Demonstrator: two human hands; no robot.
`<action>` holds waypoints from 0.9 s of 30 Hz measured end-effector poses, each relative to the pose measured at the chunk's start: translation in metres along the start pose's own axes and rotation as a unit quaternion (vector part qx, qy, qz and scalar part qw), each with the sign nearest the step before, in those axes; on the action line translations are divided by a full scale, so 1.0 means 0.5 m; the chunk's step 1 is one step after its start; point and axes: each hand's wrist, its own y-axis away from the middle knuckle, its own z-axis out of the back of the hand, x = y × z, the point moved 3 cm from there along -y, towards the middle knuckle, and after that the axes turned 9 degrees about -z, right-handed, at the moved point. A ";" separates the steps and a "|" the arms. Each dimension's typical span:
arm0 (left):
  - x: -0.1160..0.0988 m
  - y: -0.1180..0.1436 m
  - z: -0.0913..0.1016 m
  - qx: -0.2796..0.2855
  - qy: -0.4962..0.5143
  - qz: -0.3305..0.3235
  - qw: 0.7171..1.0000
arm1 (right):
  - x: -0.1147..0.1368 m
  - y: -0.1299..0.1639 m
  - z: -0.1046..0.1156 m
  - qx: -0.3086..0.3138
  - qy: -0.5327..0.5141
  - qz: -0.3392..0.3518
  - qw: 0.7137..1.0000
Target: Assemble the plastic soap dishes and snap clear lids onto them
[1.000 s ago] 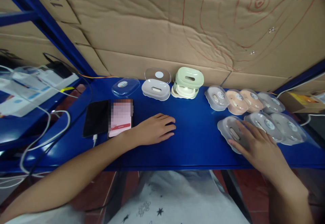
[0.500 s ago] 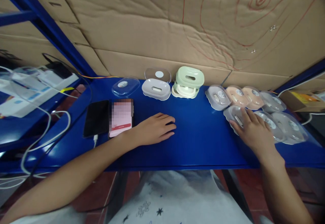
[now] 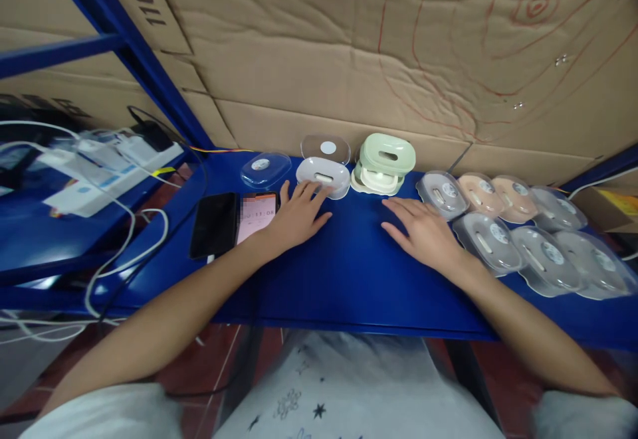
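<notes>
My left hand has its fingers spread, the tips at the front edge of a light grey oval soap dish. Whether they touch it I cannot tell. Behind that dish a clear lid with a round white sticker leans near the cardboard, and another clear lid lies to the left. Just right stand stacked pale green soap dish parts with cream parts below. My right hand is open and holds nothing, its fingers stretched left in front of the stack. Nearby is a lidded grey soap dish.
Several lidded soap dishes, grey and peach, stand in two rows at the right. A black phone and a phone with a lit screen lie left. White cables and a power strip are farther left; cardboard stands behind.
My right hand has left the lidded dishes and moved left toward the middle. My left hand has moved up to the light grey dish. The view has shifted left.
</notes>
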 end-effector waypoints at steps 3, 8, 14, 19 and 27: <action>-0.019 0.000 0.007 -0.012 0.017 -0.086 0.996 | 0.001 0.004 -0.036 -0.015 -0.025 0.009 1.000; -0.091 0.018 0.022 0.014 0.074 -0.249 0.966 | -0.027 0.001 -0.044 -0.050 -0.071 -0.009 0.996; -0.131 0.035 0.031 0.016 0.086 -0.290 0.953 | -0.060 -0.031 -0.079 -0.051 -0.082 -0.012 0.995; -0.102 0.024 0.026 -0.005 0.046 -0.253 0.966 | -0.068 -0.030 -0.090 -0.071 -0.025 -0.022 0.997; -0.065 0.009 0.029 -0.037 0.104 -0.124 0.986 | -0.064 -0.016 -0.057 -0.047 -0.092 0.008 0.995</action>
